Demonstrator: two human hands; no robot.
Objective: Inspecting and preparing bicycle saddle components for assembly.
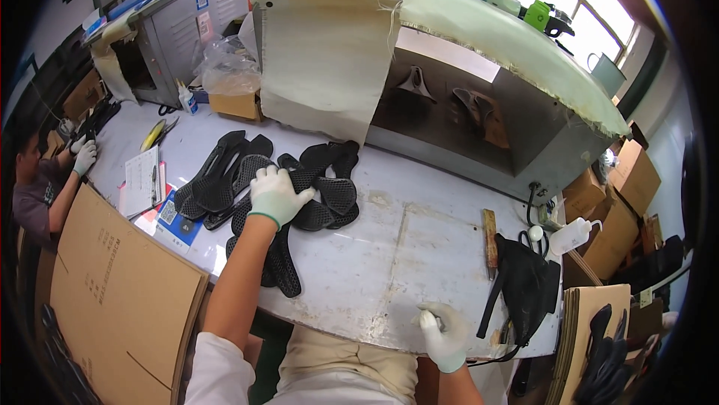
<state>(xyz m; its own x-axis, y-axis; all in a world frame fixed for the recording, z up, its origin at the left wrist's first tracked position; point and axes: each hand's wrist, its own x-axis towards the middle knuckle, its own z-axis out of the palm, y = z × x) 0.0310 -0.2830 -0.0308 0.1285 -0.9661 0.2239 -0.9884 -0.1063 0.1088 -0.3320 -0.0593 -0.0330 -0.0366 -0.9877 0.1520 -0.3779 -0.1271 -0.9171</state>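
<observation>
My left hand (275,197), in a white glove with a green cuff, is closed over a black saddle pad (255,168) in a loose pile on the white table. Its thumb sticks out to the right. Around it lie several more black mesh-textured saddle pads (335,192), some overlapping, with narrow arms and rounded ends. One long pad (286,266) points toward the table's near edge, partly under my left wrist. Also gloved, my right hand (443,332) hovers at the near edge with curled fingers, slightly blurred. Whether anything is in its fingers cannot be made out.
A grey metal box (449,154) with a cloth flap holds saddle-shaped pieces. At right are a black cloth bag (520,285), a wooden-handled tool (490,244) and a white squeeze bottle (573,236). Cardboard (123,293) stands at left; beyond it a gloved co-worker (46,188) works.
</observation>
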